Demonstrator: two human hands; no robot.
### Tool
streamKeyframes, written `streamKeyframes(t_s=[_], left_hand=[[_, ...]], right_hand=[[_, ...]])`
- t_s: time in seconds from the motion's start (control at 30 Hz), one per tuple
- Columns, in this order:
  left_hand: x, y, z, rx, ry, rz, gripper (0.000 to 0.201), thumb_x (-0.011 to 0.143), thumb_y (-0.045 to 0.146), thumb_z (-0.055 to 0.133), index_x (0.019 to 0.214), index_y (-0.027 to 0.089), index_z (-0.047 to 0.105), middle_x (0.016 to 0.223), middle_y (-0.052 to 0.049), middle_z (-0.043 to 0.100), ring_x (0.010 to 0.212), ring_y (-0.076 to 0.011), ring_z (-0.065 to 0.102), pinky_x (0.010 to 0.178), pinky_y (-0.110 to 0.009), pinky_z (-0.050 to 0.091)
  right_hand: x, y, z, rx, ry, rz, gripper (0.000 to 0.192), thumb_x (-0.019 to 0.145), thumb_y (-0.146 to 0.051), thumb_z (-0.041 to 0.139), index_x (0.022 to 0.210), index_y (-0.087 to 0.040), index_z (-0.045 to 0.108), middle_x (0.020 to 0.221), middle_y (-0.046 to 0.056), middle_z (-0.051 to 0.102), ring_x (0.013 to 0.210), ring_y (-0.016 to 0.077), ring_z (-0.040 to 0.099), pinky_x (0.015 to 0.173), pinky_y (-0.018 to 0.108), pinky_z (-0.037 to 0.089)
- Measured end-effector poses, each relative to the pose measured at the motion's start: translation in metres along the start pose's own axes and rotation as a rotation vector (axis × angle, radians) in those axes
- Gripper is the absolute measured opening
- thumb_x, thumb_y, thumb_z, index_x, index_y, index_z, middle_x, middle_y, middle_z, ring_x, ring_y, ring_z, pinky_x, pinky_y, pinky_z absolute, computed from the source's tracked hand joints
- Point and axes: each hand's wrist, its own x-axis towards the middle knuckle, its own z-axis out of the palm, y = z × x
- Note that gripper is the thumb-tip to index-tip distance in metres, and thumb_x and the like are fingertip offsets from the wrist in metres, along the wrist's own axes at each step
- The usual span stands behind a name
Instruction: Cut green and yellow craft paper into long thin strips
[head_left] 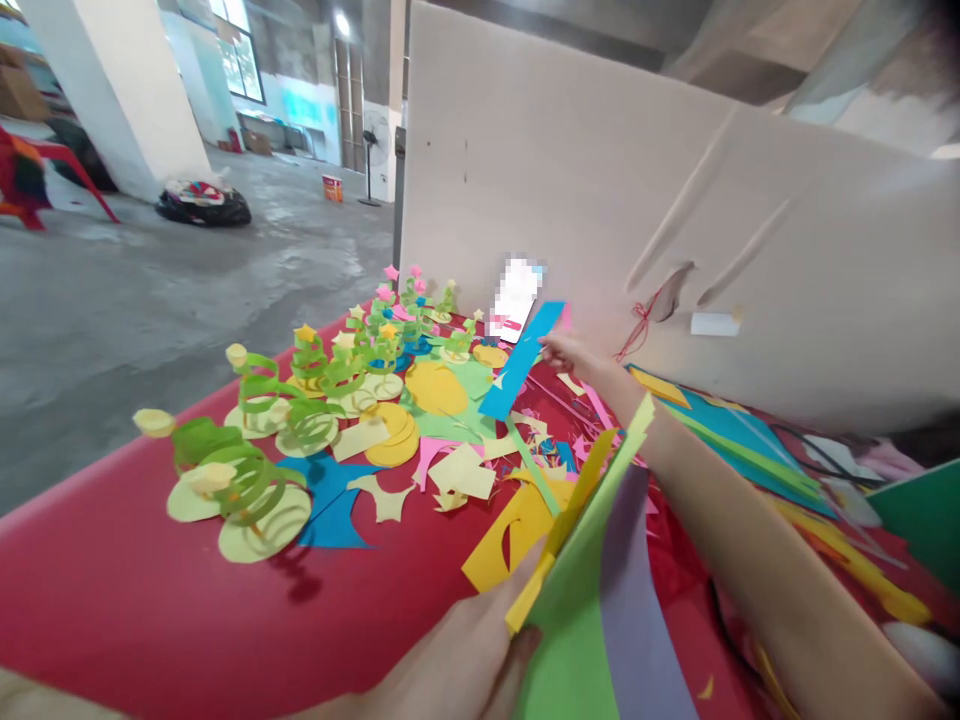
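My left hand at the bottom middle grips a stack of coloured paper sheets, green, purple and yellow, standing on edge. My right hand reaches far across the red table and pinches a long blue paper strip that tilts up toward the white board. Below the strip lie yellow circles and loose paper scraps. Green paper spiral trees with yellow and pink tops stand in rows at the left.
A large white board stands upright behind the table. More coloured sheets lie at the right, with a dark cord over them. Beyond the table's left edge is a concrete floor with a pillar and a fan.
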Motion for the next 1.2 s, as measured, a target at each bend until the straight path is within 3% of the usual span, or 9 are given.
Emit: streamKeyframes(t_s=[0.1, 0.23, 0.47, 0.53, 0.6, 0.7, 0.8, 1.03, 1.2], left_hand=[[-0.001, 0.003, -0.001, -0.055, 0.122, -0.059, 0.025, 0.076, 0.030, 0.050, 0.097, 0.026, 0.062, 0.080, -0.003, 0.065, 0.071, -0.0188, 0.060, 0.070, -0.020, 0.047], [0.000, 0.006, 0.002, -0.051, 0.257, -0.238, 0.015, 0.071, 0.037, 0.057, 0.065, 0.024, 0.060, 0.063, 0.000, 0.059, 0.063, -0.0170, 0.056, 0.066, -0.021, 0.047], [0.003, 0.014, 0.006, -0.538, 0.174, -0.298, 0.021, 0.079, 0.028, 0.052, 0.097, 0.019, 0.051, 0.098, -0.003, 0.063, 0.094, -0.0190, 0.057, 0.081, -0.026, 0.046], [0.004, 0.017, 0.006, -0.645, 0.164, -0.333, 0.027, 0.079, 0.026, 0.052, 0.104, 0.017, 0.048, 0.100, -0.006, 0.063, 0.092, -0.0212, 0.058, 0.080, -0.032, 0.048], [0.004, 0.019, 0.005, -0.696, 0.167, -0.362, 0.030, 0.079, 0.026, 0.052, 0.106, 0.015, 0.046, 0.100, -0.008, 0.063, 0.090, -0.0228, 0.059, 0.079, -0.034, 0.048], [0.004, 0.019, 0.005, -0.711, 0.183, -0.357, 0.031, 0.078, 0.026, 0.054, 0.106, 0.015, 0.047, 0.104, -0.008, 0.062, 0.093, -0.0231, 0.059, 0.078, -0.033, 0.049], [0.004, 0.018, 0.005, -0.732, 0.161, -0.367, 0.034, 0.080, 0.029, 0.052, 0.111, 0.018, 0.044, 0.110, -0.007, 0.060, 0.096, -0.0232, 0.058, 0.079, -0.034, 0.049], [0.004, 0.009, 0.004, -0.566, 0.200, -0.300, 0.034, 0.078, 0.036, 0.054, 0.106, 0.020, 0.047, 0.111, -0.004, 0.059, 0.102, -0.0208, 0.053, 0.086, -0.030, 0.045], [0.003, 0.009, 0.004, -0.461, 0.182, -0.297, 0.032, 0.079, 0.038, 0.050, 0.105, 0.020, 0.045, 0.103, -0.004, 0.060, 0.099, -0.0198, 0.054, 0.083, -0.029, 0.046]], right_hand=[[-0.002, -0.005, -0.033, -0.154, 0.236, -0.068, 0.021, 0.084, -0.030, 0.043, 0.088, -0.014, 0.055, 0.084, 0.005, 0.057, 0.078, 0.0162, 0.053, 0.063, 0.029, 0.041], [-0.024, -0.011, -0.064, -0.290, 0.449, -0.169, 0.013, 0.077, -0.028, 0.047, 0.077, -0.017, 0.054, 0.078, 0.007, 0.057, 0.086, 0.0242, 0.049, 0.065, 0.030, 0.031], [-0.070, -0.030, -0.110, -0.085, 0.728, -0.133, 0.016, 0.080, -0.035, 0.037, 0.073, -0.021, 0.042, 0.070, 0.003, 0.044, 0.071, 0.0184, 0.044, 0.059, 0.030, 0.028], [-0.084, -0.033, -0.114, 0.093, 0.609, -0.060, 0.016, 0.079, -0.032, 0.036, 0.068, -0.022, 0.036, 0.062, 0.000, 0.039, 0.055, 0.0123, 0.040, 0.050, 0.026, 0.027], [-0.104, -0.033, -0.104, 0.270, 0.322, 0.052, 0.017, 0.076, -0.030, 0.042, 0.063, -0.021, 0.035, 0.053, -0.003, 0.037, 0.044, 0.0082, 0.034, 0.042, 0.022, 0.023], [-0.141, -0.027, -0.064, 0.468, -0.213, 0.244, 0.019, 0.067, -0.031, 0.056, 0.060, -0.019, 0.043, 0.043, -0.005, 0.038, 0.035, 0.0054, 0.031, 0.034, 0.019, 0.022], [-0.175, -0.022, -0.019, 0.633, -0.479, 0.372, 0.023, 0.069, -0.035, 0.055, 0.064, -0.018, 0.040, 0.046, -0.003, 0.050, 0.030, 0.0044, 0.036, 0.028, 0.016, 0.022], [-0.197, -0.032, 0.019, 0.845, -0.548, 0.441, 0.025, 0.074, -0.037, 0.051, 0.068, -0.018, 0.037, 0.054, 0.000, 0.059, 0.042, 0.0119, 0.057, 0.030, 0.017, 0.037], [-0.181, -0.036, 0.006, 0.516, -0.381, 0.213, 0.034, 0.073, -0.045, 0.051, 0.057, -0.015, 0.049, 0.042, 0.001, 0.056, 0.031, 0.0112, 0.050, 0.029, 0.020, 0.035]])
